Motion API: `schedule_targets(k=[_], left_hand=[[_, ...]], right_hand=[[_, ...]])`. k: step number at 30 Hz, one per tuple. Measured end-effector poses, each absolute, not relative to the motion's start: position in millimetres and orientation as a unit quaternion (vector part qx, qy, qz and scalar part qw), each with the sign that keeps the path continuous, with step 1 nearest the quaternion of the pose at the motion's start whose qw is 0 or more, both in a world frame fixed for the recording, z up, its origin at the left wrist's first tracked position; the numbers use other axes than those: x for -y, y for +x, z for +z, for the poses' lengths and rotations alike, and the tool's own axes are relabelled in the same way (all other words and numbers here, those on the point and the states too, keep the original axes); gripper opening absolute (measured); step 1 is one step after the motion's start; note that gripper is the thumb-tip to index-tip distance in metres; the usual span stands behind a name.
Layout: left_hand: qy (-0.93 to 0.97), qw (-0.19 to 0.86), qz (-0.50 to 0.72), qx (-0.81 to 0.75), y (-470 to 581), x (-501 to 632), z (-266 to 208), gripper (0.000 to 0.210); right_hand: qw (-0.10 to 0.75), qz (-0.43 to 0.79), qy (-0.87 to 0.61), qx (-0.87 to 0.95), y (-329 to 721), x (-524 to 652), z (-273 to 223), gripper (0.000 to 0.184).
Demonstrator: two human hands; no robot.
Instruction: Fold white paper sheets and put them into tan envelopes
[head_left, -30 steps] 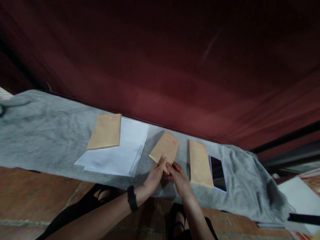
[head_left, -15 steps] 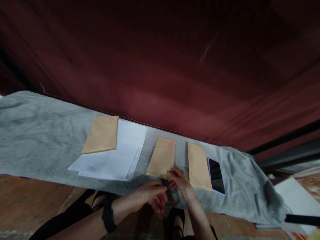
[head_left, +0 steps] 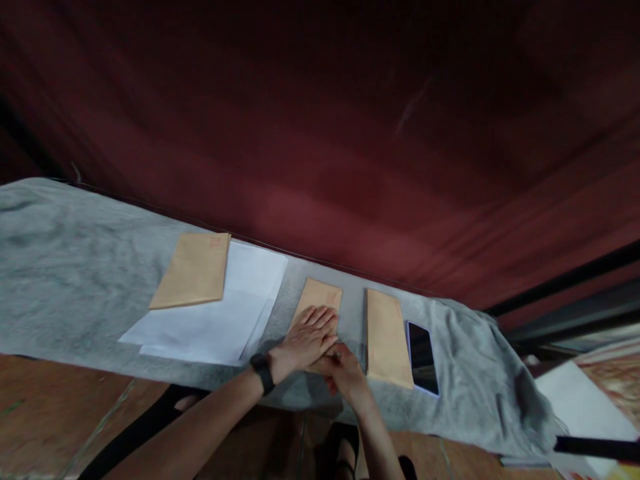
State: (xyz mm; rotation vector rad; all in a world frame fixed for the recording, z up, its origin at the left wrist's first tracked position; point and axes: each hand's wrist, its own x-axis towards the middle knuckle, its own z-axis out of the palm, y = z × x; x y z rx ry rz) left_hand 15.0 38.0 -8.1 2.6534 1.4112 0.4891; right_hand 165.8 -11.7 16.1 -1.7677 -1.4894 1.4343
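A brown paper envelope (head_left: 320,291) lies on the grey cloth in front of me, with a small reddish print near its far right corner. My left hand (head_left: 309,339) rests flat on it, fingers stretched out toward its far end. At the near right corner, my right hand (head_left: 345,375) has curled fingers pinching the envelope's edge; part of that grip is hidden. To the right lies a stack of brown envelopes (head_left: 387,340). Farther left, another brown envelope pile (head_left: 193,270) partly covers white paper sheets (head_left: 200,330).
A phone (head_left: 423,357) with a pale purple edge lies beside the right stack. The grey cloth (head_left: 90,267) covers a narrow surface against a dark red panel (head_left: 320,167). Tiled floor (head_left: 65,400) shows below. White paper (head_left: 575,400) sits at the far right.
My left hand has moved forward from the near edge and now presses flat on the middle envelope. My right hand stays at its near right corner. The view has shifted slightly.
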Motion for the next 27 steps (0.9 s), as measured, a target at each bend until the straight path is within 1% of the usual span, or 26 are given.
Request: schedule_targets(k=[5, 8, 12, 16, 19, 27], left_hand=[[0.837, 0.01, 0.184, -0.515, 23, -70, -16, 0.052], [0.81, 0.004, 0.2, -0.551, 27, -80, -16, 0.054], [0.791, 0.004, 0.21, -0.574, 30, -85, -18, 0.055], [0.804, 0.01, 0.2, -0.56, 28, -80, -21, 0.053], [0.826, 0.027, 0.181, -0.532, 22, -71, -17, 0.051], [0.866, 0.072, 0.125, -0.479, 1, -43, -3, 0.052]], right_hand=[[0.2, 0.514, -0.639, 0.536, 164, 11, 20, 0.008], [0.183, 0.514, -0.651, 0.527, 163, 11, 21, 0.011], [0.189, 0.505, -0.655, 0.53, 166, 11, 21, 0.009], [0.208, 0.487, -0.661, 0.531, 169, 12, 18, 0.015], [0.205, 0.47, -0.661, 0.548, 170, 13, 15, 0.021], [0.208, 0.384, -0.659, 0.612, 170, 19, 16, 0.027]])
